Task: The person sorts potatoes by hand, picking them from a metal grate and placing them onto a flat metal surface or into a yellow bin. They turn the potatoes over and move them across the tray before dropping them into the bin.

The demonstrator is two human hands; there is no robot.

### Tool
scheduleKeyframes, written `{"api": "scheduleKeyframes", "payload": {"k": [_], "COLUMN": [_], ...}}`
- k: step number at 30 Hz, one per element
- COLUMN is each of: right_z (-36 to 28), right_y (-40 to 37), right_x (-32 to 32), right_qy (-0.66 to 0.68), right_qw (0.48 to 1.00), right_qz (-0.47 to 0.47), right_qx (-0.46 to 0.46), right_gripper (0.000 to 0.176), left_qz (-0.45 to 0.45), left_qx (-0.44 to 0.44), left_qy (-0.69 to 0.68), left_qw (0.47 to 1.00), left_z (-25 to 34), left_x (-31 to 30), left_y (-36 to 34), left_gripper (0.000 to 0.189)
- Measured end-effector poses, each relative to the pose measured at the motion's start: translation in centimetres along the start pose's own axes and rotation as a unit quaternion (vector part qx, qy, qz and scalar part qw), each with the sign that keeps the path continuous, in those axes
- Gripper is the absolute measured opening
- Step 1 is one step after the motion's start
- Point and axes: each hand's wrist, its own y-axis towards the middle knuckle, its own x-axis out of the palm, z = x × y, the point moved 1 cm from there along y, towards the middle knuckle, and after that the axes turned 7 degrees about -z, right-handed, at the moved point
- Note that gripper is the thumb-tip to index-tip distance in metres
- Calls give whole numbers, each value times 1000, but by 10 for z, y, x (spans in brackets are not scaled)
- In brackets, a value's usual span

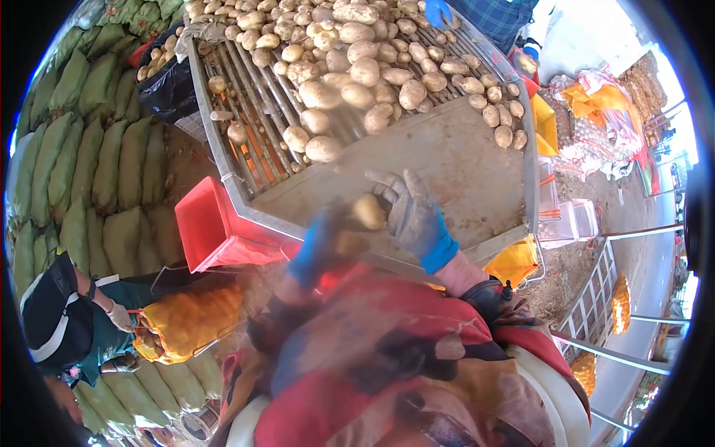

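Left hand (316, 247) in a blue glove, center frame, is just a blur, so can't tell its grip. Right hand (417, 217) beside it has the potato (369, 212) loosely in its fingers, over the near edge of the sorting table (454, 164). Potato pile (357, 52) sits further up top, green sacks (89, 149) upper left.

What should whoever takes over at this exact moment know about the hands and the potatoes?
Right hand: gloved, appears closed on one potato above the metal plate of the table.
Left hand: gloved, blurred, close beside that potato; grip unclear.
The potato heap lies on the rollers; a red crate sits at the table's left edge.
Done: one potato in hand. Left: the heap on the rollers.
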Motion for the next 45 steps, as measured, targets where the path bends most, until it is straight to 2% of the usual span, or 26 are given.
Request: {"api": "scheduleKeyframes", "payload": {"k": [2, 4, 6, 8, 10, 12, 14, 16, 17, 20, 21, 22, 24, 26, 27, 28, 30, 32, 34, 36, 37, 39, 41, 43, 45], "right_z": [1, 8, 13, 18, 18, 20, 21, 23, 25, 40, 45, 42, 29, 0, -6, -10, -30, -34, -44, -43, -38, -29, -46, -67, -81], "right_y": [-1, 1, 3, 5, 2, 0, -1, -2, -4, -4, -3, -6, -16, -40, -57, -76, -117, -166, -211, -248, -279, -326, -299, -252, -196], "right_x": [10, 11, 9, 8, 15, 19, 19, 18, 17, 10, -4, -9, -23, -41, -69, -97, -112, -156, -163, -184, -221, -302, -286, -257, -260], "right_qy": [33, 25, 10, -8, 1, 8, 12, -195, -295, -518, -512, -461, -351, -284, -246, -208, -196, -223, -290, -315, -330, -362, -399, -473, -456], "right_qw": [999, 999, 1000, 1000, 1000, 999, 998, 980, 955, 848, 850, 883, 935, 952, 955, 955, 938, 897, 867, 806, 802, 793, 745, 693, 753], "right_qz": [-14, -6, -3, -7, 9, 22, 31, -7, -25, -73, -59, -26, 37, 113, 162, 211, 277, 364, 398, 500, 497, 489, 528, 531, 451], "right_qx": [23, 19, 16, 12, 30, 46, 55, 40, 31, -87, -108, -87, -48, -31, -26, -20, -77, -112, -76, -26, -22, -17, -87, -123, -149], "right_gripper": [66, 66, 66, 66, 63, 58, 53, 48, 47, 51, 52, 50, 45, 34, 31, 30, 28, 27, 33, 22, 17, 9, 9, 13, 29], "left_qz": [-8, -37, -82, -58, -57, -77, -56, -32, -19, -35, -60, -83, -148, -118, -105, -92, -67, -79, -109, -84, -71, -19, 41, 106, 161], "left_qx": [19, 5, -34, -7, 4, -2, -4, -11, -17, -17, -23, -32, -66, -58, -51, -44, -30, -27, -7, -6, -4, -26, -28, -15, 84], "left_qy": [64, 42, -72, -44, -95, -225, -153, -70, -23, 32, -10, -52, -220, -235, -243, -252, -272, -341, -371, -337, -320, -177, -21, 146, 397], "left_qw": [998, 998, 993, 997, 994, 971, 987, 997, 999, 999, 998, 995, 962, 963, 963, 962, 959, 936, 922, 938, 945, 984, 999, 984, 900], "left_z": [-15, 3, 28, 23, 30, 39, 39, 27, 5, 9, 17, 25, 36, 45, 48, 51, 58, 60, 55, 56, 57, 53, 42, 25, 20], "left_x": [-13, -11, -2, -7, -4, 0, -3, -10, -20, -8, -1, 6, 13, 15, 16, 16, 18, 19, 16, 19, 20, 11, -3, -18, -26], "left_y": [1, -5, -17, -18, -22, -30, -33, -31, -27, -22, -20, -19, -16, -17, -16, -15, -11, -5, -1, 1, 3, 5, 7, 11, 14], "left_gripper": [61, 59, 58, 60, 61, 63, 65, 67, 69, 73, 74, 75, 77, 69, 65, 63, 59, 63, 63, 61, 60, 56, 52, 48, 49]}}
